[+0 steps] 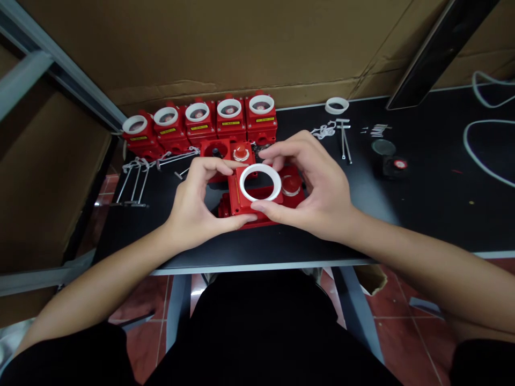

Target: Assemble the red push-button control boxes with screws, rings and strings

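My left hand (199, 206) grips a red box cover (238, 201) by its left side, thumb along the near edge and fingers at the far edge. A white ring (243, 188) sits on the cover around its round opening. My right hand (317, 187) closes on the ring from the right, its thumb pressed on the near rim and its fingers curled by the far side. Below the cover lies an open red housing (292, 185) with a round red part inside. Just behind stand another red cover (205, 147) and a red housing with a red knob (241, 150).
Several red boxes with white rings (199, 120) stand in a row at the back left. Metal T-handled rods (134, 185) with white cords lie left; more rods (344, 142) lie right. A loose white ring (337, 105), a round glass (383, 147) and a white cable (469, 142) are farther right.
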Demonstrator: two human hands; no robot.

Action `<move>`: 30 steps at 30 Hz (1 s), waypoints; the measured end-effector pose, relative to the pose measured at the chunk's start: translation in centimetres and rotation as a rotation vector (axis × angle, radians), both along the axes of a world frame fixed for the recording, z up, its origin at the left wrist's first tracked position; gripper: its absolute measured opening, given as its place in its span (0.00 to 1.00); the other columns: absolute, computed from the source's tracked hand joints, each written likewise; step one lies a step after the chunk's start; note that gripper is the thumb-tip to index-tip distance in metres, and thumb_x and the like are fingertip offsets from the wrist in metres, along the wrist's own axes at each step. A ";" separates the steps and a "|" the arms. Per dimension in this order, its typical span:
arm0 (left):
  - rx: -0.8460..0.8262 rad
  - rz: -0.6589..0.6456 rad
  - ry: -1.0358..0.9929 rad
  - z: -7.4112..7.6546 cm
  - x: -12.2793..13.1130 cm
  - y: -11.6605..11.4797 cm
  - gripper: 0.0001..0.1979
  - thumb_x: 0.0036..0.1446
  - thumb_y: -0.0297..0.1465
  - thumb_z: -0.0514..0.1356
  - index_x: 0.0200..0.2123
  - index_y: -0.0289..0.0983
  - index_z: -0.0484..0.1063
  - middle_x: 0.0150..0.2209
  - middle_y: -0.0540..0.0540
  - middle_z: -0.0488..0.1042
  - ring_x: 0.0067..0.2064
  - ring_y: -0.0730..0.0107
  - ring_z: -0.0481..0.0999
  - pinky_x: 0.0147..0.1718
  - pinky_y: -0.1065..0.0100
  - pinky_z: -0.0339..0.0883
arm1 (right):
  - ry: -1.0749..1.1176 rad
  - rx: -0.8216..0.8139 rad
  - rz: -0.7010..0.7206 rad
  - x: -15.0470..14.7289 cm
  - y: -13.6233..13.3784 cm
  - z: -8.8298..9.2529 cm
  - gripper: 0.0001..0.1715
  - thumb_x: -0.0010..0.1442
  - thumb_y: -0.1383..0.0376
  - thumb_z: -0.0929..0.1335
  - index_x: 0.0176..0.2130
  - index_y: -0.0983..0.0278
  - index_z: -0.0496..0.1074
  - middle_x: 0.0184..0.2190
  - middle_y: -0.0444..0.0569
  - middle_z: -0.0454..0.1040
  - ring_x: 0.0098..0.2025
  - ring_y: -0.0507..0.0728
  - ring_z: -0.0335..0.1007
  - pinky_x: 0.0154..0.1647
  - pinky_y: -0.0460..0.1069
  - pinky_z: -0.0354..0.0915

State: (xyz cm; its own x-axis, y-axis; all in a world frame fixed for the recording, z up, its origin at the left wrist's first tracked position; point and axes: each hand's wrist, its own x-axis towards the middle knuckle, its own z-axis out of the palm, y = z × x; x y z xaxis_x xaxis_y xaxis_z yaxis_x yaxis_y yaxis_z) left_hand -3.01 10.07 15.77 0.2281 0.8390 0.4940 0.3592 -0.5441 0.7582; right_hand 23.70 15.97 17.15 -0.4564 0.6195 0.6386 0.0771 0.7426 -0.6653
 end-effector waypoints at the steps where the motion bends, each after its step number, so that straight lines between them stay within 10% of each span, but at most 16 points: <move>1: 0.002 -0.005 -0.003 -0.1 0.0 0.0 0.40 0.55 0.44 0.91 0.57 0.46 0.69 0.66 0.37 0.87 0.69 0.44 0.89 0.73 0.42 0.84 | 0.012 0.004 -0.001 -0.1 0.0 -0.2 0.33 0.65 0.50 0.88 0.62 0.55 0.82 0.51 0.52 0.82 0.50 0.64 0.81 0.57 0.62 0.82; 22: 0.082 -0.087 -0.016 -0.7 -0.5 0.5 0.41 0.56 0.44 0.91 0.62 0.47 0.72 0.66 0.39 0.87 0.67 0.47 0.90 0.68 0.50 0.87 | 0.004 0.090 0.263 1.2 2.0 -0.5 0.39 0.66 0.68 0.80 0.72 0.56 0.79 0.69 0.55 0.86 0.69 0.68 0.88 0.76 0.64 0.83; 30: 0.095 -0.100 -0.008 0.2 -1.1 0.4 0.43 0.59 0.45 0.90 0.69 0.49 0.73 0.66 0.40 0.85 0.66 0.45 0.91 0.66 0.44 0.91 | -0.010 0.129 0.107 0.9 1.9 -0.2 0.35 0.70 0.45 0.84 0.68 0.54 0.80 0.61 0.56 0.81 0.61 0.69 0.84 0.64 0.66 0.86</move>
State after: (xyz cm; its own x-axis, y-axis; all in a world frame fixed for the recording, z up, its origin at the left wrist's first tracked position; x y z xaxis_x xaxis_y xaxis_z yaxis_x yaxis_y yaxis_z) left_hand -4.06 10.49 16.02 0.3035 0.7614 0.5728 0.2935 -0.6466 0.7041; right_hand 24.61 17.84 16.97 -0.5219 0.4805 0.7048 -0.0011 0.8259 -0.5639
